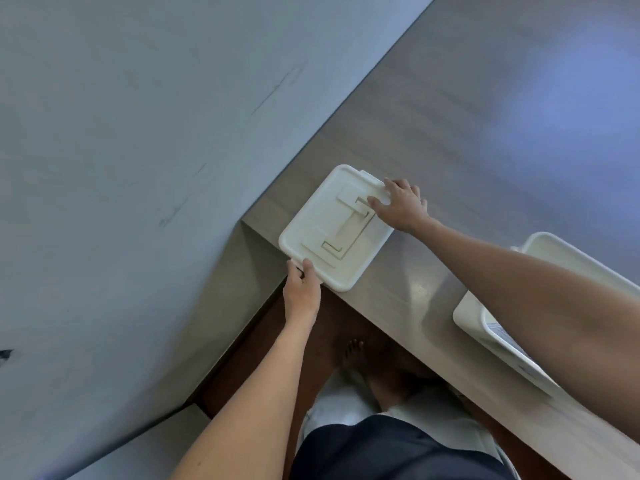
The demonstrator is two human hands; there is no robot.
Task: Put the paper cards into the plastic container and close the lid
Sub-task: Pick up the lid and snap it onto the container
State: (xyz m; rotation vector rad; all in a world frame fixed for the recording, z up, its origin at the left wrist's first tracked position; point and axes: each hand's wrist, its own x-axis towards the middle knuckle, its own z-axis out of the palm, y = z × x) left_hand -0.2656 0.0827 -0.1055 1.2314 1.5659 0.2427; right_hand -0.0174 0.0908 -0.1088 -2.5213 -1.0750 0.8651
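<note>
A white plastic container point(320, 216) stands at the near left corner of the grey wooden desk, with its lid point(360, 244) lying flat on top and a handle recessed in the lid's middle. My left hand point(302, 289) grips the container's near corner, thumb on the lid and fingers under the rim. My right hand point(401, 204) lies on the far right edge of the lid with its fingers spread and pressing down. No paper cards are visible; the container's inside is hidden by the lid.
The desk point(450, 133) runs along a grey wall point(138, 133) on the left. A second white tray point(485, 323) sits at the desk's near right edge, partly hidden by my right forearm. Below the desk are the brown floor and my bare feet.
</note>
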